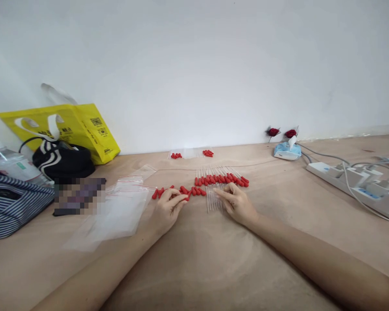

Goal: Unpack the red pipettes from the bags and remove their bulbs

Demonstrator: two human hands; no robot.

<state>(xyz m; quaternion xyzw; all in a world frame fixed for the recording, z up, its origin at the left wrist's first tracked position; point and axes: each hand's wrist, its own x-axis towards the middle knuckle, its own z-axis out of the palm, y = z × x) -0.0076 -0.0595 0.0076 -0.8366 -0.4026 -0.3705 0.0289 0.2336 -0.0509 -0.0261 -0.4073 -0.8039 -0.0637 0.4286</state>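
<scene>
A row of clear thin tubes with red rubber caps lies side by side on the wooden table. Loose red caps are scattered to their left. My left hand rests by the loose caps, fingers pinched on a red cap at its tips. My right hand lies on the lower ends of the clear tubes, fingers together and pointing left, touching them.
Clear zip bags lie left of my hands. Two small packets of red caps sit by the wall. A yellow bag, black cloth and striped bag stand far left; a power strip and tissue pack right.
</scene>
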